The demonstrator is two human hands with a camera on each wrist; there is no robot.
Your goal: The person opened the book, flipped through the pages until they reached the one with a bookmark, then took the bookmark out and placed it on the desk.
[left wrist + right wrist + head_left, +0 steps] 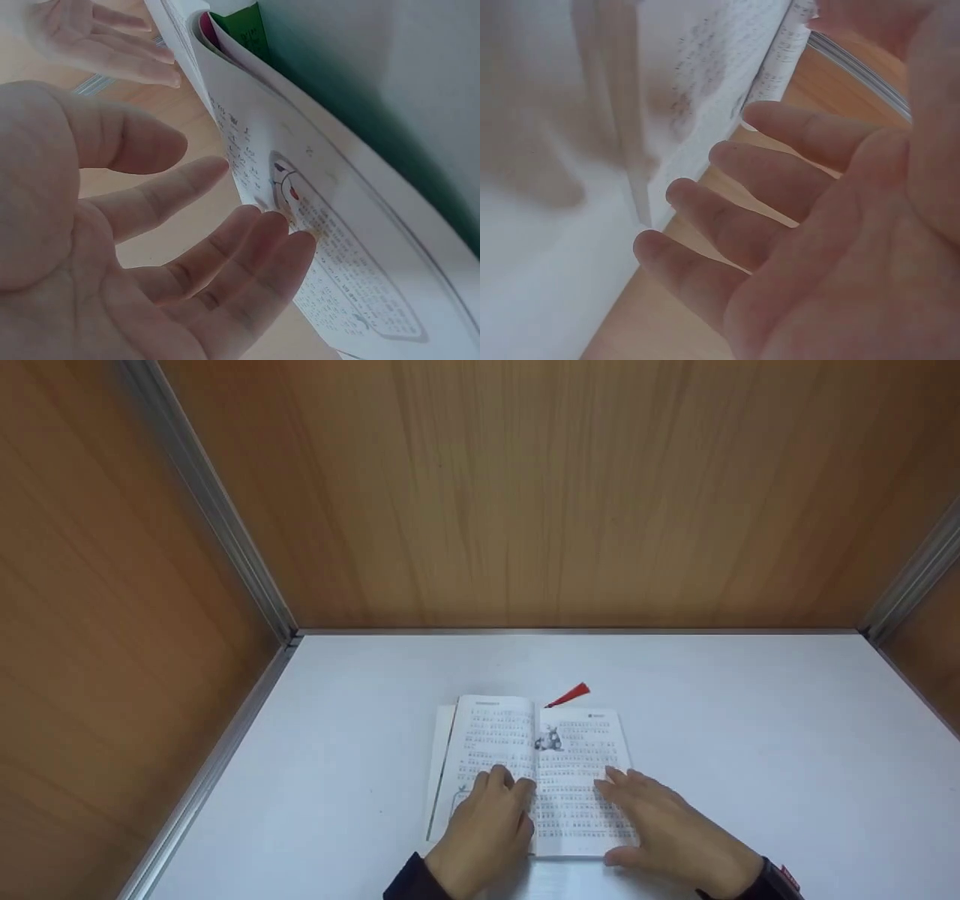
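An open book point(525, 735) with printed text and a small picture lies flat on the white table point(750, 712). A red tassel point(571, 694) pokes out past its top edge. My left hand point(491, 814) rests on the lower left page, fingers straight. In the left wrist view its fingertips point(296, 236) touch the page point(352, 270). My right hand point(649, 814) lies over the lower right page with spread, straight fingers. In the right wrist view these fingers point(727, 210) are close to the page point(705, 82); contact is unclear. Neither hand grips anything.
Wooden walls point(525, 495) enclose the table at the back and on both sides, with metal trim point(225, 532) along the corners. Bare white surface surrounds the book on the left, right and behind it.
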